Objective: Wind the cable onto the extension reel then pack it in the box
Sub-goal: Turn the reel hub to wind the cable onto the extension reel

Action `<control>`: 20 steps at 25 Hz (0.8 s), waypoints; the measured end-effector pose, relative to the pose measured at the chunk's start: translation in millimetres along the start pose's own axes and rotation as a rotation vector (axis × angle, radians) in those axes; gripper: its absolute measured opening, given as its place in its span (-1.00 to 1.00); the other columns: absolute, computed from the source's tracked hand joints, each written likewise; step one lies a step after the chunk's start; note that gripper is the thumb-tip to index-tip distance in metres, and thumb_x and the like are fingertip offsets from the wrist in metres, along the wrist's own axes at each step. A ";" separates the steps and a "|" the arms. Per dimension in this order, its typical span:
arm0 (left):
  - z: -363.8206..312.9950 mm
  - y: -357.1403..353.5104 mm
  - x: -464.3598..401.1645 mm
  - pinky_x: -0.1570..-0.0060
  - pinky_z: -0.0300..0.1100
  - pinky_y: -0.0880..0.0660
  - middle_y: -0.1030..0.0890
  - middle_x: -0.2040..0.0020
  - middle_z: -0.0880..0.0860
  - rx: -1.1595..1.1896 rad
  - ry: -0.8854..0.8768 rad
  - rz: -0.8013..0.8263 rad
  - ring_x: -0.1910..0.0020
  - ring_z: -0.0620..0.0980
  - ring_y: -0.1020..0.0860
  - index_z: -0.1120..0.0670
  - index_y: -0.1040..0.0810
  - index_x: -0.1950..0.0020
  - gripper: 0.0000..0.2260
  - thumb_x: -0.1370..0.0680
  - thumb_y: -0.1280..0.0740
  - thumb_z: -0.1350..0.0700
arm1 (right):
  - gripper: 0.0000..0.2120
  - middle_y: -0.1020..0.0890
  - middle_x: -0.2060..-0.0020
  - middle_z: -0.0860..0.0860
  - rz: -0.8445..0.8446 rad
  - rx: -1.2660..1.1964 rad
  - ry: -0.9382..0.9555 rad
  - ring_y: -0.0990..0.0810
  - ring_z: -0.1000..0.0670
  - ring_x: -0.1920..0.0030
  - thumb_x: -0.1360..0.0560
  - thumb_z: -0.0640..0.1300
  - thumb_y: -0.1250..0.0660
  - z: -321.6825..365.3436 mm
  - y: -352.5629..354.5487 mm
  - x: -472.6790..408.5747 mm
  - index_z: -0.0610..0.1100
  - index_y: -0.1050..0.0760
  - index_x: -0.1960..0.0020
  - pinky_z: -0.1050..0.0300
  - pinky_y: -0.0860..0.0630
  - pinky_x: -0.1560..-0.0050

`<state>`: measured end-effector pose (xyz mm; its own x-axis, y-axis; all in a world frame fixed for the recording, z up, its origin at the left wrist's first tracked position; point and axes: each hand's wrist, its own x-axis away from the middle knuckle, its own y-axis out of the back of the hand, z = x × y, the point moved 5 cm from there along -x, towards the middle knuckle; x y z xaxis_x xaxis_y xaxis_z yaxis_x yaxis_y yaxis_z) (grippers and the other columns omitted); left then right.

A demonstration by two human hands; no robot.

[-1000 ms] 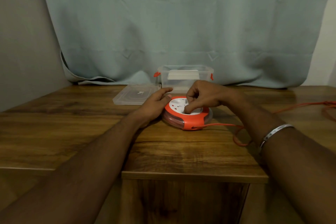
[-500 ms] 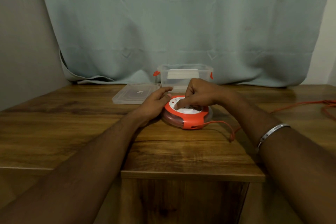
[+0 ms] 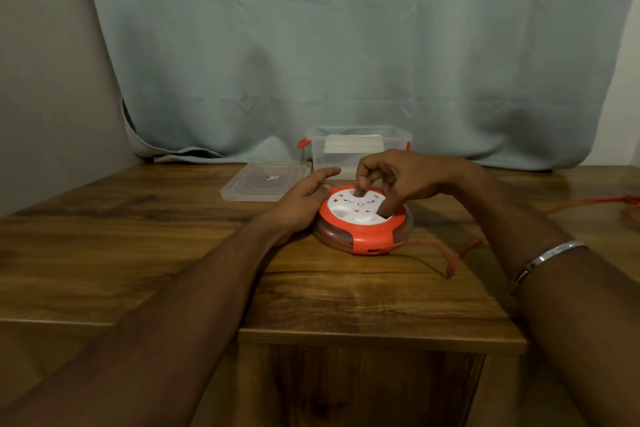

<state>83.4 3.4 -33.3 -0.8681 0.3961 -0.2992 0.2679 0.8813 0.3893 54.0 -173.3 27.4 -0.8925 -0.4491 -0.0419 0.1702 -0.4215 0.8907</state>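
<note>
Reel (image 3: pixel 363 218) lies flat on the wooden table (image 3: pixel 138 253), near the middle, just in front of the box (image 3: pixel 356 149). Reel body is orange with a white round face carrying socket holes; clear lower housing shows wound orange turns inside.

Left hand (image 3: pixel 301 201) rests against the reel's left edge, fingers nearly straight and held together, reaching along the rim toward the box; thumb lies at the orange rim. No curl around the reel can be seen.

Right hand (image 3: pixel 398 180) is arched above the white face. Thumb and one finger point down and touch the face at two places, thumb at the near right, finger at the far centre; remaining fingers are curled up under the palm. Whether the tips sit in recesses cannot be told. Metal bangle (image 3: pixel 547 260) on the right forearm.

Cable (image 3: pixel 440 251) leaves the reel at its front right, runs loose over the table, bends sharply near the right forearm, then passes behind it. More orange cable lies at the far right table edge, well apart from the reel.

Box is clear plastic with orange side clips, open, something white inside. Lid (image 3: pixel 263 182) lies flat to its left, touching the table. Pale green curtain (image 3: pixel 346 45) hangs behind.
</note>
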 end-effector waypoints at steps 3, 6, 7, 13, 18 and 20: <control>2.4 0.4 -1.9 -0.01 -0.08 -0.61 -0.59 -0.09 -0.04 0.019 0.005 -0.015 -0.02 0.00 -0.63 -0.10 -0.37 -0.49 -0.66 -0.73 -0.09 0.11 | -0.57 -0.69 -0.10 -0.18 -0.015 0.005 0.000 -0.57 0.35 0.36 -0.32 -0.47 -0.55 -4.2 -2.7 -3.7 -0.17 -0.43 -0.01 0.41 -0.41 0.40; 6.1 1.0 -4.5 -0.13 0.04 -0.61 -0.60 -0.16 0.04 0.035 0.022 -0.023 -0.13 0.08 -0.63 -0.10 -0.38 -0.49 -0.66 -0.72 -0.10 0.10 | -0.55 -0.72 0.06 -0.19 -0.056 -0.003 -0.007 -0.61 0.25 0.30 -0.30 -0.29 -0.65 -4.7 -4.8 -2.8 -0.10 -0.41 0.04 0.27 -0.51 0.29; 7.4 1.3 -5.3 -0.15 0.05 -0.60 -0.60 -0.16 0.04 0.035 0.026 -0.027 -0.15 0.08 -0.62 -0.10 -0.39 -0.48 -0.66 -0.72 -0.10 0.10 | -0.55 -0.73 0.11 -0.18 -0.065 0.006 -0.015 -0.64 0.18 0.25 -0.28 -0.22 -0.67 -4.0 -5.8 -2.3 -0.09 -0.42 0.06 0.12 -0.56 0.24; 11.9 2.2 -10.0 -0.19 0.09 -0.58 -0.59 -0.26 0.09 0.042 0.033 -0.030 -0.18 0.09 -0.61 -0.11 -0.42 -0.46 -0.68 -0.72 -0.11 0.08 | -0.65 -0.60 0.32 0.04 -0.087 0.106 0.008 -0.64 -0.04 0.07 -0.25 0.04 -0.62 4.2 -10.0 -3.6 -0.07 -0.48 0.24 -0.07 -0.45 0.22; 12.8 2.3 -10.6 -0.19 0.05 -0.59 -0.58 -0.28 0.08 0.047 0.032 -0.021 -0.19 0.05 -0.60 -0.10 -0.41 -0.47 -0.67 -0.72 -0.11 0.08 | -0.63 -0.53 0.40 -0.06 -0.102 0.143 0.000 -0.62 -0.18 0.16 -0.27 0.15 -0.54 11.0 -14.7 -5.7 -0.10 -0.48 0.36 0.01 -0.44 0.20; 12.0 2.0 -10.7 -0.16 0.01 -0.61 -0.57 -0.29 0.08 0.045 0.035 -0.015 -0.19 0.04 -0.61 -0.10 -0.39 -0.48 -0.67 -0.72 -0.10 0.08 | -0.63 -0.55 0.42 -0.05 -0.108 0.144 -0.013 -0.61 -0.15 0.21 -0.31 0.15 -0.55 12.4 -15.9 -7.8 -0.09 -0.49 0.39 0.01 -0.46 0.18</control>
<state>98.2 4.1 -39.7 -0.8861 0.3742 -0.2734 0.2728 0.8980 0.3451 53.1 -153.4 19.2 -0.9080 -0.3963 -0.1361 0.0120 -0.3493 0.9369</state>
